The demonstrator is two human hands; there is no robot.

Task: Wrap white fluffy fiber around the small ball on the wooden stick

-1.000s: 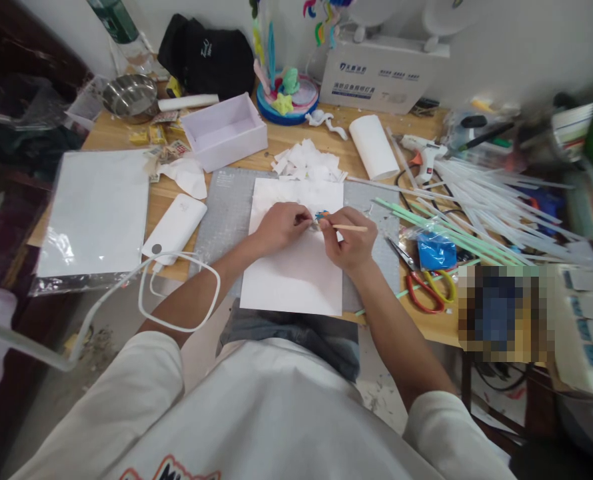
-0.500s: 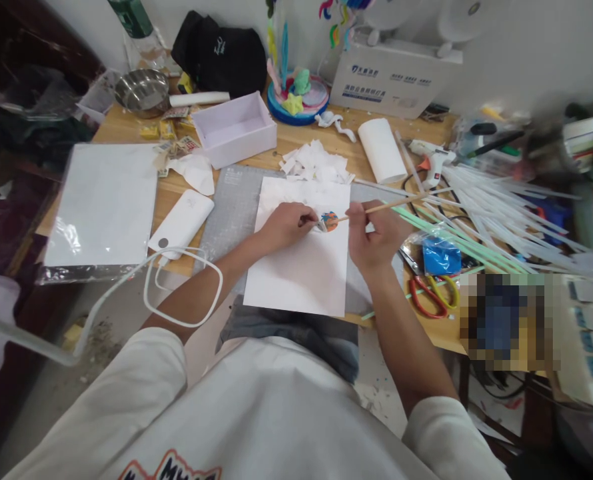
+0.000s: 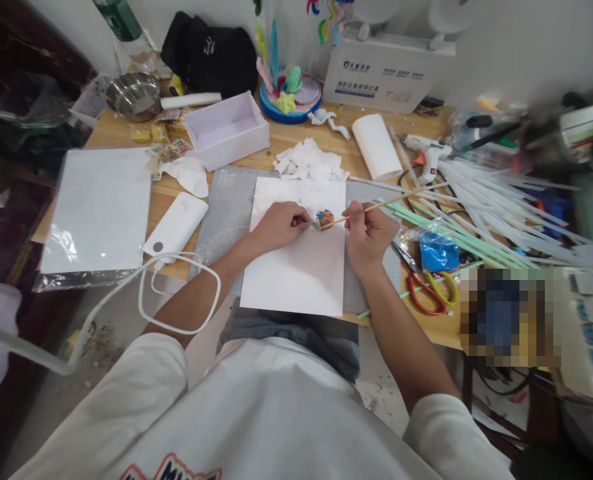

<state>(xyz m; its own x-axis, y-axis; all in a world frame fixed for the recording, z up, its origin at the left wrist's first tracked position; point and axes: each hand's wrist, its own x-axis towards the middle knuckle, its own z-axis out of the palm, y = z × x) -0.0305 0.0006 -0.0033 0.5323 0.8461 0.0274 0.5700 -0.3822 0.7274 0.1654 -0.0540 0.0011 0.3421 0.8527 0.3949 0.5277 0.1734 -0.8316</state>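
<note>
Above a white sheet of paper, my right hand grips a thin wooden stick that slants down to the left. The stick's lower tip meets a small orange and blue piece, too small to make out fully. My left hand is closed in a pinch at the left side of that piece, with something thin and whitish at its fingertips. Beneath the paper lies a grey cutting mat. Torn white paper scraps are heaped just beyond the sheet.
On the right lie scissors, a glue gun and a spread of white plastic strips. A power bank with a looping white cable is on the left. Behind stand an open lilac box and a paper roll.
The stick's tip has moved slightly down and left against the orange and blue piece. My right hand has turned a little. The whole view has shifted slightly.
</note>
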